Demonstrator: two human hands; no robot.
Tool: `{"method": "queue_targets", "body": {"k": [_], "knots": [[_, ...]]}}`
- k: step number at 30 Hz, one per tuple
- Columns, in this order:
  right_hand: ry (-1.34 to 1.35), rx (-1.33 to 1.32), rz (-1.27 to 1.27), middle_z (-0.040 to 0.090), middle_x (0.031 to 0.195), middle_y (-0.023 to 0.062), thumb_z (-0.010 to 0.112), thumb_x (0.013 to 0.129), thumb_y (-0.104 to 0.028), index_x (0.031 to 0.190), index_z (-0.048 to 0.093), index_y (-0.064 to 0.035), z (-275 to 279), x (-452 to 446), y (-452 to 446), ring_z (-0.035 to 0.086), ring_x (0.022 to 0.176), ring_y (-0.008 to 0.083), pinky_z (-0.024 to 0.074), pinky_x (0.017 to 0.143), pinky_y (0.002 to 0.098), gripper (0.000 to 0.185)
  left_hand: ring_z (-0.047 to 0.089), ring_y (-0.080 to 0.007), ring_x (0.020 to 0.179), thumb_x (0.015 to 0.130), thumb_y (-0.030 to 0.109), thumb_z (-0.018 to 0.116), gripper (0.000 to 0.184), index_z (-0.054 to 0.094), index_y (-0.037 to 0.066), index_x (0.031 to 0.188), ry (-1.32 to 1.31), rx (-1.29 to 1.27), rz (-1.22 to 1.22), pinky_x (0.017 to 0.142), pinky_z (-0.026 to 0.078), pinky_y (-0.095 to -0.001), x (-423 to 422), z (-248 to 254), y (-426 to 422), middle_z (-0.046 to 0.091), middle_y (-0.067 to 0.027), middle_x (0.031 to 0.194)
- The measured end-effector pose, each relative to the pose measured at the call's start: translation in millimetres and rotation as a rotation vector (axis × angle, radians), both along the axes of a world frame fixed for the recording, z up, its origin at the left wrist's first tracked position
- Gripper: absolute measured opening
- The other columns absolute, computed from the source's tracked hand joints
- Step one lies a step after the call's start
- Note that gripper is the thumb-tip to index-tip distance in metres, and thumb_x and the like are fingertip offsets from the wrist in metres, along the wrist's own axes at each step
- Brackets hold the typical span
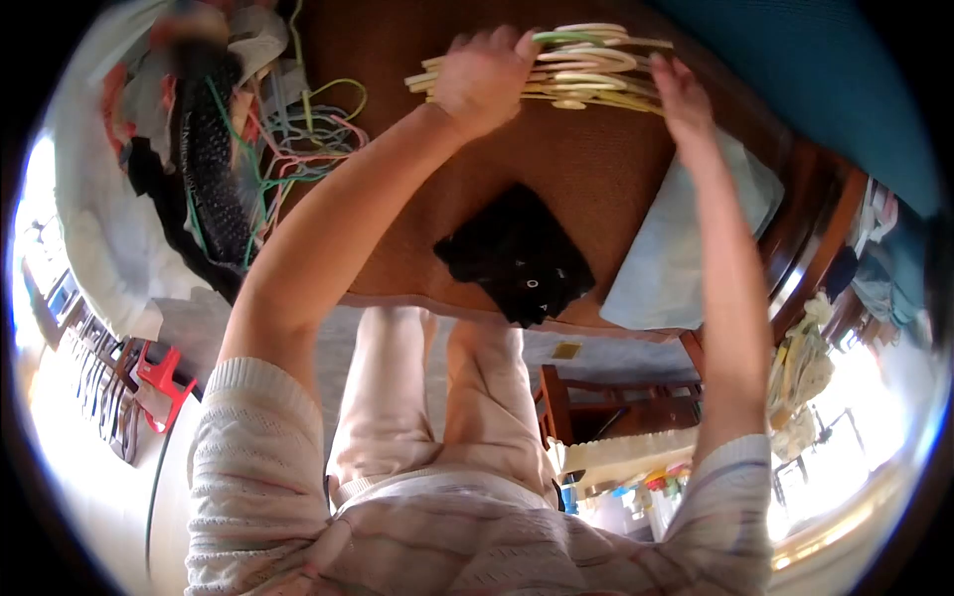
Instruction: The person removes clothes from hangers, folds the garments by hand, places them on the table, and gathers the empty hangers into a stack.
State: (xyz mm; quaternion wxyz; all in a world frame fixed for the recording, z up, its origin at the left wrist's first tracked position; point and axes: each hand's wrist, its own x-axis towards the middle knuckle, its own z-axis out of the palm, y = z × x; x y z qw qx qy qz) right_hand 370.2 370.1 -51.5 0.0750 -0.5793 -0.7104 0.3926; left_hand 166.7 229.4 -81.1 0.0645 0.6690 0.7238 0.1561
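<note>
A bundle of cream and yellow hangers (586, 74), with one green edge among them, lies across the far part of the brown surface (397, 233). My left hand (485, 79) is closed around the bundle's left part. At the other end, my right hand (684, 99) has its fingers bent against the hanger tips; part of its grip is hidden. Nearer to me a folded black garment (519, 256) with small white marks rests on the brown surface. A pale blue flat piece (661, 253), seemingly cloth, lies beneath my right forearm.
To the left, loose coloured hangers (308, 144) lie tangled beside a heap of clothes (204, 149). A red stool (164, 382) stands on the floor at lower left. On the right are dark wooden furniture (815, 228) and hanging cloths (800, 372).
</note>
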Motion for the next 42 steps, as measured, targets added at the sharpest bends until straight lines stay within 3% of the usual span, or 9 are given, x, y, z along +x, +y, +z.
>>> {"method": "queue_targets", "body": {"k": [7, 12, 15, 19, 31, 34, 37, 38, 42], "knots": [[-0.407, 0.530, 0.835, 0.036, 0.135, 0.0095, 0.075, 0.063, -0.042, 0.135, 0.032, -0.0152, 18.2, -36.8, -19.5, 0.030, 0.129, 0.0245, 0.0283, 0.098, 0.0557, 0.088, 0.056, -0.0266, 0.094, 0.077, 0.012, 0.054, 0.039, 0.046, 0.014, 0.116, -0.075, -0.066, -0.005, 0.081, 0.041, -0.0428, 8.7, 3.5, 11.1, 0.055, -0.0089, 0.097], [-0.318, 0.670, 0.787, 0.045, 0.122, 0.0102, 0.073, 0.067, -0.033, 0.124, 0.040, -0.0122, -33.0, -28.1, -5.2, 0.043, 0.115, 0.0275, 0.0341, 0.090, 0.0518, 0.069, 0.045, -0.0300, 0.112, 0.071, 0.031, 0.070, 0.072, 0.036, 0.012, 0.132, 0.036, -0.167, 0.040, 0.096, 0.034, -0.0430, -5.6, 26.7, 4.7, 0.049, -0.0120, 0.116], [-0.244, 0.739, 0.777, 0.047, 0.119, 0.0102, 0.071, 0.069, -0.030, 0.122, 0.042, -0.0109, -33.4, -28.3, -4.8, 0.044, 0.112, 0.0280, 0.0347, 0.090, 0.0499, 0.064, 0.039, -0.0333, 0.120, 0.067, 0.042, 0.074, 0.089, 0.028, 0.009, 0.137, -0.210, -0.007, 0.331, 0.102, 0.030, -0.0420, -26.7, 12.0, -31.2, 0.042, -0.0170, 0.127], [-0.193, 0.698, 0.801, 0.047, 0.118, 0.0103, 0.074, 0.065, -0.022, 0.119, 0.046, -0.0115, -53.6, -26.5, 3.3, 0.044, 0.112, 0.0304, 0.0348, 0.089, 0.0513, 0.062, 0.034, -0.0310, 0.125, 0.067, 0.052, 0.072, 0.104, 0.021, -0.005, 0.136, -1.512, 0.297, 0.733, 0.105, 0.028, -0.0368, -10.8, 23.0, -40.5, 0.032, -0.0244, 0.135], [-0.168, 0.803, 0.747, 0.061, 0.097, 0.0079, 0.070, 0.065, -0.013, 0.094, 0.063, -0.0095, -30.7, -39.7, -5.1, 0.056, 0.095, 0.0268, 0.0430, 0.081, 0.0360, 0.030, 0.035, -0.0338, 0.125, 0.072, 0.064, 0.059, 0.099, 0.029, -0.008, 0.133, -1.013, 0.166, 0.613, 0.101, 0.032, -0.0368, -20.5, 11.8, -19.8, 0.035, -0.0260, 0.134], [-0.049, 0.774, 0.695, 0.060, 0.102, 0.0100, 0.071, 0.067, -0.010, 0.098, 0.062, -0.0066, -14.4, -63.3, 4.6, 0.055, 0.098, 0.0277, 0.0427, 0.083, 0.0367, 0.032, 0.037, -0.0327, 0.124, 0.074, 0.061, 0.060, 0.092, 0.031, -0.002, 0.134, -1.344, 0.172, 0.544, 0.101, 0.032, -0.0384, -48.3, 27.1, -17.6, 0.037, -0.0219, 0.134], [-0.104, 0.633, 0.636, 0.063, 0.086, 0.0165, 0.068, 0.068, -0.007, 0.085, 0.062, 0.0004, -4.4, -96.1, 21.9, 0.061, 0.080, 0.0334, 0.0478, 0.075, 0.0351, 0.020, 0.050, -0.0246, 0.109, 0.087, 0.016, 0.056, 0.042, 0.045, 0.004, 0.125, -0.812, 0.378, 0.587, 0.091, 0.041, -0.0352, -77.4, 50.7, -30.3, 0.052, -0.0153, 0.117], [-0.133, 0.641, 0.627, 0.063, 0.081, 0.0163, 0.067, 0.068, -0.010, 0.081, 0.062, 0.0007, -2.7, -110.2, 29.4, 0.061, 0.078, 0.0338, 0.0473, 0.075, 0.0366, 0.017, 0.038, -0.0303, 0.124, 0.076, 0.053, 0.063, 0.081, 0.035, 0.005, 0.134, -0.808, 0.301, 0.496, 0.098, 0.035, -0.0388, -89.0, 39.1, -45.0, 0.041, -0.0176, 0.132], [-0.317, 0.812, 0.713, 0.062, 0.088, 0.0158, 0.063, 0.075, -0.025, 0.093, 0.061, -0.0035, -46.4, -138.7, 50.5, 0.060, 0.081, 0.0330, 0.0439, 0.076, 0.0473, 0.028, 0.049, -0.0243, 0.112, 0.076, 0.033, 0.068, 0.057, 0.049, 0.006, 0.122, -0.811, 0.057, 0.516, 0.088, 0.042, -0.0350, -84.2, 51.3, -116.3, 0.052, -0.0119, 0.120]]}}
